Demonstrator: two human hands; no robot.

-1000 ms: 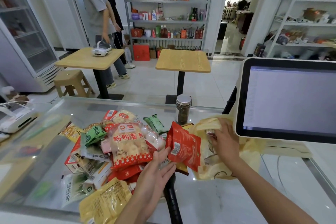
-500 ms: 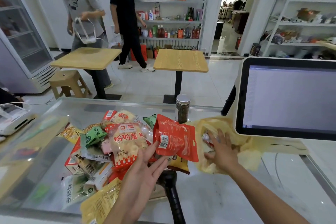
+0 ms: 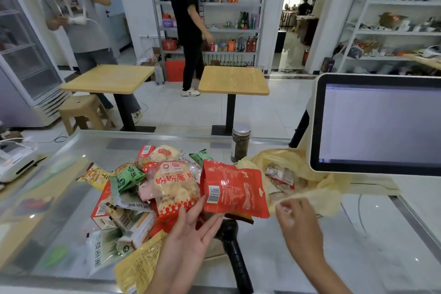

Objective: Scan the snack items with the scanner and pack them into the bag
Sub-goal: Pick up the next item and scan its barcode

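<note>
My left hand (image 3: 191, 236) holds a red snack packet (image 3: 235, 190) by its lower left edge, barcode facing me, above the counter beside the bag's mouth. My right hand (image 3: 298, 222) pinches the near rim of the yellow plastic bag (image 3: 310, 174) and holds it apart. A wrapped snack (image 3: 279, 174) lies inside the bag. The black handheld scanner (image 3: 232, 246) lies on the counter between my arms, its head under the packet. A pile of snack packets (image 3: 171, 186) lies to the left of the red packet.
A touchscreen monitor (image 3: 379, 124) stands at the right, over the bag's far side. A glass spice jar (image 3: 240, 144) stands behind the pile. A white device (image 3: 14, 162) sits at the left edge. Two people stand beyond wooden tables (image 3: 233, 80).
My left hand lifted the red packet and moved it right, toward the bag. My right hand came out of the bag's inside and now grips its near rim. The people behind moved about.
</note>
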